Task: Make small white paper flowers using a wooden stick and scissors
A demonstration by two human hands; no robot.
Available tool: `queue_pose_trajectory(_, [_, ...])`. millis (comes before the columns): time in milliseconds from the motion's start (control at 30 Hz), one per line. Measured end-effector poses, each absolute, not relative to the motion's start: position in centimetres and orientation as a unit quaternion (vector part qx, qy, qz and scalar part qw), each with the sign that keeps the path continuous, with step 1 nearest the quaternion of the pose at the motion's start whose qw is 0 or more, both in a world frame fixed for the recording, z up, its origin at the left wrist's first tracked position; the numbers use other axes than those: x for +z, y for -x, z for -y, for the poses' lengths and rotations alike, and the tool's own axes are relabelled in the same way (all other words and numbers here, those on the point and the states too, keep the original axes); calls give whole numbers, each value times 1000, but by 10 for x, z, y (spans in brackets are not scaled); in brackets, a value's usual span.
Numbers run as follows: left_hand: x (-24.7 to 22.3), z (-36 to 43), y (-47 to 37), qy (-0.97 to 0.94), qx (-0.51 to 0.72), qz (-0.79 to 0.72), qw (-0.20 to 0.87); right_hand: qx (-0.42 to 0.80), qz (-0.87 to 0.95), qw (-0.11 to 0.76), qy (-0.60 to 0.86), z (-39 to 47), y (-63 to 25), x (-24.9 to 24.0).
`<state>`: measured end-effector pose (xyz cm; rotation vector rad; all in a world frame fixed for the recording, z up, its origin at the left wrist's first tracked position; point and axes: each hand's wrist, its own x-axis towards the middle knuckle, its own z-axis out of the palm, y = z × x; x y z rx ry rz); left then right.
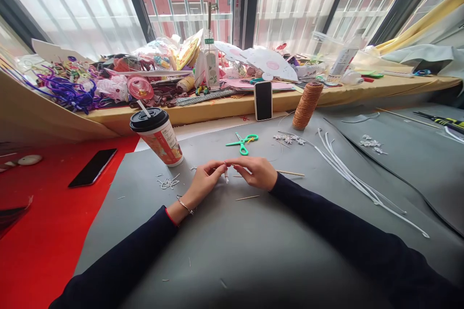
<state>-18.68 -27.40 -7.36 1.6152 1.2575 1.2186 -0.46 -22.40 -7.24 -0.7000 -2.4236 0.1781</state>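
Note:
My left hand (203, 184) is closed in a pinch on a small white strip (226, 177), which hangs down between the thumb and fingertips. My right hand (258, 172) comes in from the other side, its index fingertip meeting the left fingertips at the top of the strip. What the right fingers grip there is too small to make out. A wooden stick (292, 173) shows beyond the right wrist, and a short toothpick-like stick (248, 198) lies just below that hand. Green-handled scissors (242, 144) lie partly open on the grey mat, beyond both hands.
A lidded paper cup (159, 137) with a straw stands left of the hands, near white scraps (168, 182). A brown twine spool (307, 106), white cords (348, 176) and small white flower shapes (290, 139) sit to the right. Two phones (93, 167) (263, 101) and a cluttered sill (203, 113) surround the mat.

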Motion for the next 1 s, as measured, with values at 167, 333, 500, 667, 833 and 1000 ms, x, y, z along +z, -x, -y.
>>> queue_pose_trajectory(167, [-74,275,187,-621,464,-495,392,59,913,296,276,226,5,-70])
queue_pose_trajectory(333, [-76,277,186,-595,459,-516,411,-109,929,254,248,221,3,-77])
queue_pose_trajectory(500, [-74,277,186,-573,455,-516,445,-218,930,238,176,210,3,-82])
queue_pose_trajectory(667, [-73,274,186,-567,465,-512,449,-208,914,287,199,210,4,-85])
queue_pose_trajectory(833, [-72,271,191,-582,433,-528,442,-187,907,305,221,211,1,-80])
queue_pose_trajectory(1000, [-70,267,197,-650,345,-535,416,-173,905,290,260,211,-2,-77])
